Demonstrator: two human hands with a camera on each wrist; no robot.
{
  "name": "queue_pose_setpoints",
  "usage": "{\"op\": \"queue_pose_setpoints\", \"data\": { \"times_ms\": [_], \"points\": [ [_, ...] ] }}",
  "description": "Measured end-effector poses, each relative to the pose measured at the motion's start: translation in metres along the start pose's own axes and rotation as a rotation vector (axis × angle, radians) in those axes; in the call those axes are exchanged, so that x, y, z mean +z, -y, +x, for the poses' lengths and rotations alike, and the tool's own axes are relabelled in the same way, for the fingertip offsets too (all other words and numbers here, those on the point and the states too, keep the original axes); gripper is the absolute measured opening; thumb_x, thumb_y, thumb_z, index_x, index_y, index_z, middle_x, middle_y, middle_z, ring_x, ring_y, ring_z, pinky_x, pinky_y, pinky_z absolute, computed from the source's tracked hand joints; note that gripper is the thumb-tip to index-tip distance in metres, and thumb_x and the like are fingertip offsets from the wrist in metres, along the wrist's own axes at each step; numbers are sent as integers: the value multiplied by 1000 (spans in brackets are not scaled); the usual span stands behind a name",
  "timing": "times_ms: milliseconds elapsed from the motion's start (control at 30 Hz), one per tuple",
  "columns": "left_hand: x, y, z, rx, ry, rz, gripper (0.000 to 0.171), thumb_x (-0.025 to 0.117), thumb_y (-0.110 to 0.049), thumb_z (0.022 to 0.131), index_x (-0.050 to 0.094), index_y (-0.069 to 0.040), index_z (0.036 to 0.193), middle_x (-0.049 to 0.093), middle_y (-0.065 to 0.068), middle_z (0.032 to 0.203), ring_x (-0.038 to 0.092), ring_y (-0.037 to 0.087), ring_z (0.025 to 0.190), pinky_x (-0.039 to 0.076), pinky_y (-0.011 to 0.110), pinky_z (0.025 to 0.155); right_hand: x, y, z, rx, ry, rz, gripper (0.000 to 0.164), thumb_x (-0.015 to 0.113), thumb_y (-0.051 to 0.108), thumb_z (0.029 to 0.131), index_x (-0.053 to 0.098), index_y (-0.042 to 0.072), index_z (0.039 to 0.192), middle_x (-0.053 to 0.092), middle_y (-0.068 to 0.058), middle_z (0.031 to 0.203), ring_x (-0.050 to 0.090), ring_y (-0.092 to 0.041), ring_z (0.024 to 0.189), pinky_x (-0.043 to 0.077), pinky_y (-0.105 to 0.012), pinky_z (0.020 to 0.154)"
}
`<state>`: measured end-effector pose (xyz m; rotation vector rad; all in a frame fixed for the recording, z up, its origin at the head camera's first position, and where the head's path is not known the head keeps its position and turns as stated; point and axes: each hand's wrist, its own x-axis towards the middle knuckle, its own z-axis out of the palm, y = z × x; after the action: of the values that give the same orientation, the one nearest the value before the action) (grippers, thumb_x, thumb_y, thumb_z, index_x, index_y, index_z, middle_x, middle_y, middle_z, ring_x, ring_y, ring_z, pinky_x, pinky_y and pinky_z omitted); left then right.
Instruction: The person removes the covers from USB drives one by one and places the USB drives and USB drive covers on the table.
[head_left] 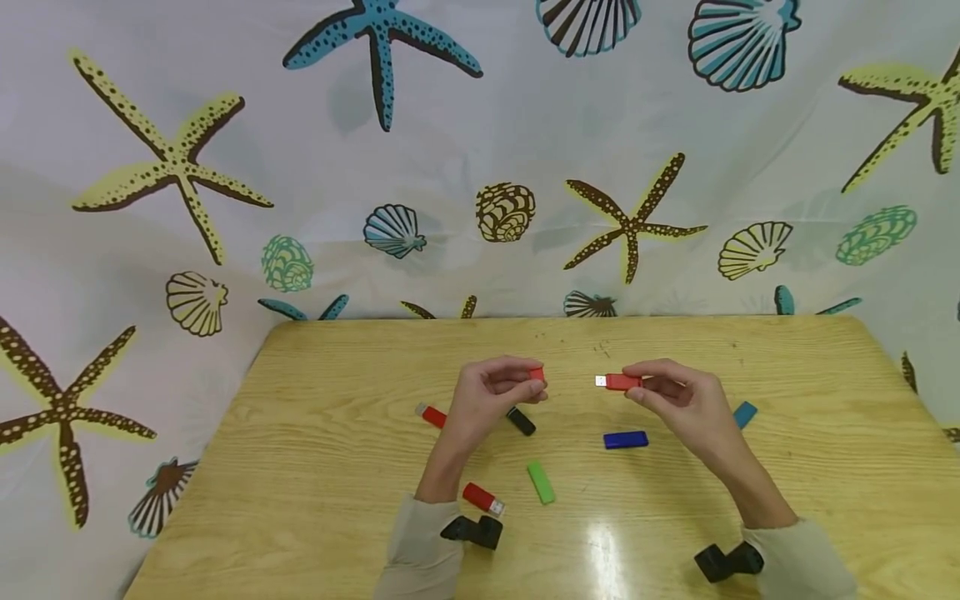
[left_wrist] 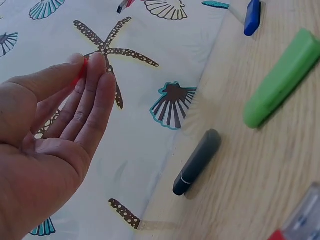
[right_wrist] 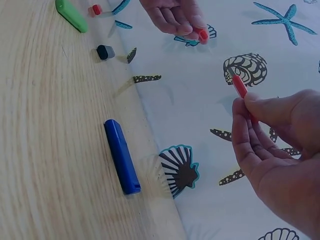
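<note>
My left hand pinches a small red cap between thumb and fingertips, raised over the table. In the right wrist view the red cap shows its hollow end. Across a short gap, my right hand holds a red USB stick by its rear end, its bare metal plug pointing left toward the cap. In the left wrist view most of the cap is hidden behind the left hand's fingers. The right hand has its thumb on one side of the stick and fingers on the other.
On the wooden table lie a black stick, a green one, a dark blue one and a light blue one. Two uncapped red USB sticks, one farther back, one nearer, lie by the left arm. A patterned cloth hangs behind.
</note>
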<state>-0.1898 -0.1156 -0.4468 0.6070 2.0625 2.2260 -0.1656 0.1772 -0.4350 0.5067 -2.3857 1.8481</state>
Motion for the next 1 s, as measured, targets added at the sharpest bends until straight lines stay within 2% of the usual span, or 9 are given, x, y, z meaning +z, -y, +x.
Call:
{"op": "queue_pose_setpoints", "data": {
  "times_ms": [100, 233, 400, 533, 700, 800, 900, 1000],
  "points": [
    [0, 1, 0, -6, -27, 66, 23, 69, 4, 95, 70, 11, 117, 73, 24, 100, 76, 29, 87, 58, 54, 84, 1, -3, 2, -10, 3, -11, 23, 71, 2, 96, 72, -1, 119, 70, -19, 113, 71, -17, 90, 58, -22, 77],
    [-2, 2, 1, -9, -58, 115, 25, 71, -1, 96, 71, 10, 118, 73, 22, 101, 74, 35, 91, 60, 48, 84, 1, -6, 6, -21, -7, -43, 23, 72, 3, 96, 73, -1, 118, 70, -18, 112, 71, -16, 90, 57, -21, 76],
    [-7, 4, 5, -25, -89, 114, 26, 70, -1, 96, 71, 10, 120, 73, 25, 102, 75, 26, 88, 61, 37, 82, 0, -13, 12, -6, -32, -65, 23, 73, 4, 95, 73, -1, 117, 72, -19, 111, 73, -14, 89, 58, -22, 74],
    [-13, 5, 8, -68, -113, 117, 24, 70, 1, 96, 72, 8, 119, 73, 25, 103, 75, 24, 87, 61, 37, 82, 1, -18, 19, 11, -37, -44, 24, 73, 4, 95, 73, -2, 118, 71, -22, 115, 73, -11, 91, 59, -23, 78],
    [-19, 4, 16, -115, -101, 106, 26, 69, 0, 97, 71, 8, 121, 72, 27, 106, 75, 28, 91, 60, 41, 86, 2, -22, 27, 26, -52, -35, 24, 73, 3, 95, 73, -3, 119, 69, -23, 118, 72, -9, 92, 59, -23, 78],
    [-22, 5, 22, -124, -88, 101, 25, 69, -1, 98, 71, 7, 121, 70, 31, 109, 73, 35, 95, 59, 44, 87, 3, -23, 32, 30, -48, -16, 25, 73, 3, 95, 73, -4, 119, 68, -24, 120, 73, -15, 93, 59, -25, 79],
    [-26, 7, 27, -120, -88, 129, 24, 69, -3, 98, 71, 8, 120, 69, 32, 109, 72, 41, 95, 59, 46, 87, 4, -25, 38, 36, -32, 0, 26, 73, 4, 96, 72, -4, 120, 68, -24, 121, 74, -19, 95, 59, -27, 80],
    [-28, 9, 32, -108, -86, 188, 24, 70, -4, 98, 72, 8, 118, 72, 28, 107, 72, 42, 94, 60, 46, 85, 4, -26, 42, 48, -26, -7, 27, 72, 5, 96, 71, -4, 121, 67, -24, 122, 73, -20, 97, 59, -25, 81]
  ]
}}
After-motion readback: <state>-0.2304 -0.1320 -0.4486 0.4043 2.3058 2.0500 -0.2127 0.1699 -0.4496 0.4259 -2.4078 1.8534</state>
